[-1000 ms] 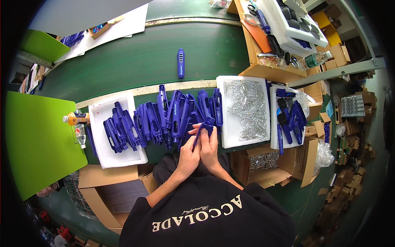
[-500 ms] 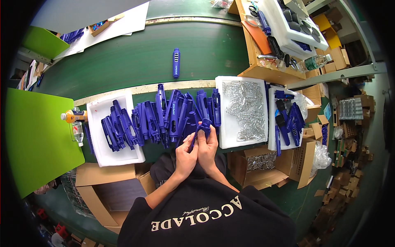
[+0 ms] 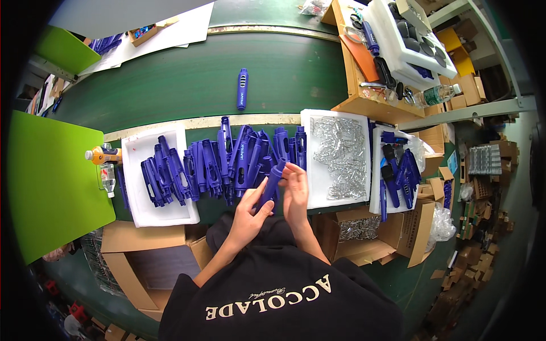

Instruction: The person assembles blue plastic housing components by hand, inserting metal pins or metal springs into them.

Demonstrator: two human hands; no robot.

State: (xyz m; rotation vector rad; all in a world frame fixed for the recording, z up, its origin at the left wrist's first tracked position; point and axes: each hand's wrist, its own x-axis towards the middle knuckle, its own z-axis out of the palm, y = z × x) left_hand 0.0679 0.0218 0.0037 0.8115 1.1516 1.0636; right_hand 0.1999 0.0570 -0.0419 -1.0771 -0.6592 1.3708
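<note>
The left hand (image 3: pixel 248 217) grips a blue tube (image 3: pixel 272 184), tilted before a pile of similar tubes (image 3: pixel 223 162) on the green worktop (image 3: pixel 212 208). The right hand (image 3: pixel 296 196) curls beside its upper end; whether it grips cannot be told.

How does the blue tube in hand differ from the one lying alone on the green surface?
The held tube is in the left hand; the lone tube lies on the green surface. The held tube slants, far end rightward; the lone tube runs nearly straight up the picture. The lone tube shows a slotted window and pale lettering; the held tube's visible side looks plain. Both are blue and long.
</note>
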